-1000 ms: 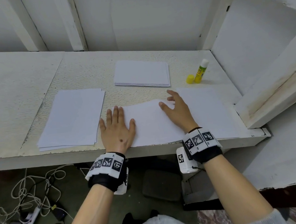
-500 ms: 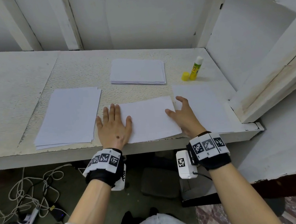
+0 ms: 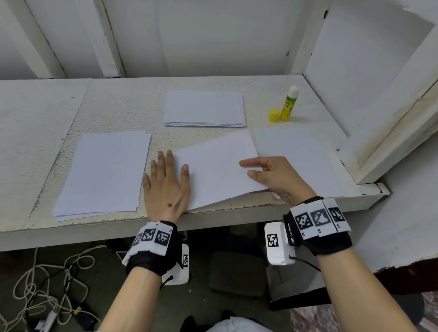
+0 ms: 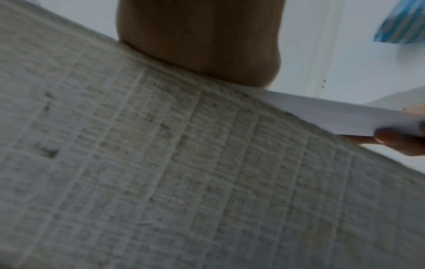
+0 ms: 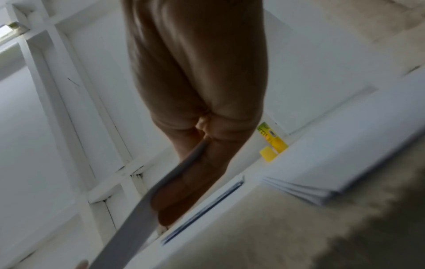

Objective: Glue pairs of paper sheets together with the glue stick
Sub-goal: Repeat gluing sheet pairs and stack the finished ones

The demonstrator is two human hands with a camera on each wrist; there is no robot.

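On the white table (image 3: 34,124), the right hand (image 3: 275,176) pinches the right edge of the middle paper sheet (image 3: 218,171), thumb on top, while the flat, uncurled left hand (image 3: 165,187) pins its left edge; light and floppy, it is probably best gripped at an edge.

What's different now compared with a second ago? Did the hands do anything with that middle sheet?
The right hand, which lay flat on the middle sheet, now pinches its right edge and lifts it off the table, tilting it. The left hand stayed flat at the sheet's left edge. The glue stick, its cap and the other paper stacks have not moved.
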